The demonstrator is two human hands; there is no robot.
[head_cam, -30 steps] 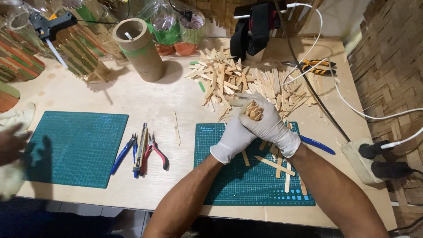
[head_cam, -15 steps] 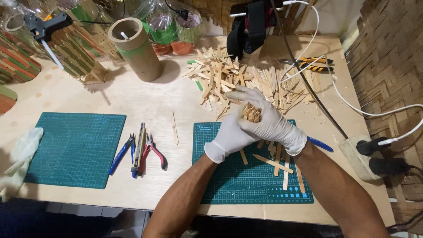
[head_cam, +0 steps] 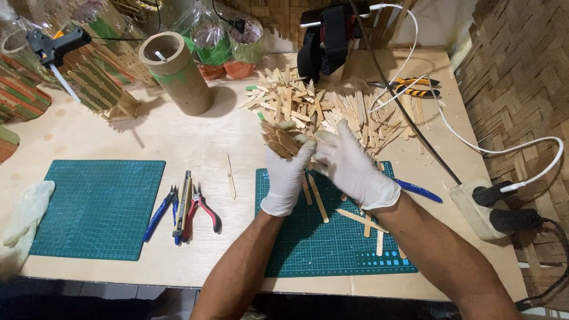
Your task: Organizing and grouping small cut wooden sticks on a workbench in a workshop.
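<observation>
Two gloved hands above right cutting mat [head_cam: 320,249]: left hand [head_cam: 288,172] clenched round bundle of wooden sticks [head_cam: 280,140]; right hand [head_cam: 353,165] fingers spread, touching left. Stick pile [head_cam: 320,109] behind, pliers [head_cam: 204,207] left.

Pale plywood surface [head_cam: 195,136]. On it: 2 green cutting mats, one at L [head_cam: 98,207], one at centre-R [head_cam: 332,237] w/ loose wood sticks [head_cam: 361,219] on top. Betw. mats: pliers and cutters [head_cam: 184,207], a single stick [head_cam: 230,176]. Far side: heap of wood sticks [head_cam: 320,109], cardboard tube [head_cam: 176,72] upright. R edge: white power strip [head_cam: 483,210]. L edge: white glove [head_cam: 26,210].
</observation>
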